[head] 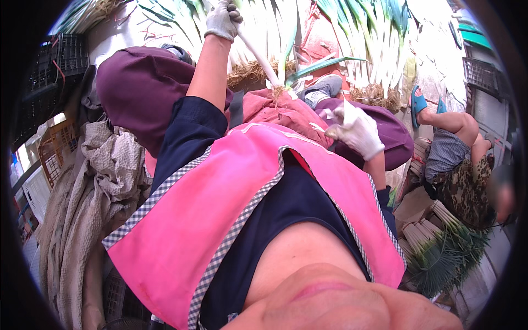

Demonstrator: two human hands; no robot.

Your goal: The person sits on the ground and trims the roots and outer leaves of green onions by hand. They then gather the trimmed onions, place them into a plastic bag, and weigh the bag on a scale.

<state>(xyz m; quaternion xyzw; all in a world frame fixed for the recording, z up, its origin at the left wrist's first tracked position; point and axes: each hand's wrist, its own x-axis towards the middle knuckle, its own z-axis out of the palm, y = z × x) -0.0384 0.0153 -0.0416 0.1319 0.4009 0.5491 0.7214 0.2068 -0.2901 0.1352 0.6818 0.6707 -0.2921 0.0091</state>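
Note:
My left hand, in a pale grey glove, is closed around the upper part of a leek or large green onion. Its white stalk slants down to the roots, which lie over the reddish cloth on my lap. Over my right thigh is my right hand in a white glove, fingers partly curled, away from that stalk; whether it grips anything is unclear. White scraps lie beside its fingers. Beyond my lap, rooted stalks lie side by side in a left pile and a right pile.
Another person in blue sandals sits at the right, near tied bundles of green onions. Black crates stand at the far left, above crumpled beige cloth. A loose green leaf lies by my right shoe.

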